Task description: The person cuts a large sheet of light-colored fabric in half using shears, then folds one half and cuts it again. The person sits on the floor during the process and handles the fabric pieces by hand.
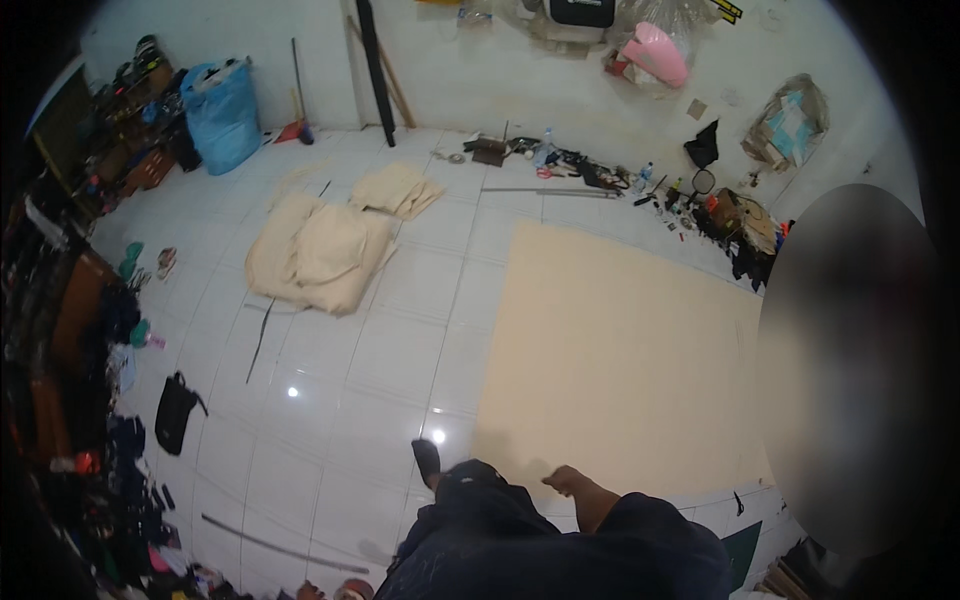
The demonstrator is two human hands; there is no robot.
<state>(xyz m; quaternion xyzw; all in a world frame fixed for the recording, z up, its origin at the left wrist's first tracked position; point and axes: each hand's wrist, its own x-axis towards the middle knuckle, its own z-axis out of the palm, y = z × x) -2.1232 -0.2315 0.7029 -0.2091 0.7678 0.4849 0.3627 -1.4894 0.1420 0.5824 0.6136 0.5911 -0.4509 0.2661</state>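
Note:
Low in the view, a bare limb in a dark sleeve or trouser leg reaches over the near edge of a large cream cloth sheet. It looks like my right hand, small and blurred, and I cannot make out its fingers or anything in them. To its left, a narrow black shape stands out over the white tiles with a sliver of skin below it. Whether that is my left hand with a dark thing or a covered foot is unclear. The sheet lies flat on the floor. My dark clothing hides its nearest edge.
A bulky folded cream cloth lies at far left, a smaller piece behind it. A black pouch and thin strips lie on the tiles. Clutter lines the left side and far wall, beside a blue sack. A blurred patch covers the right.

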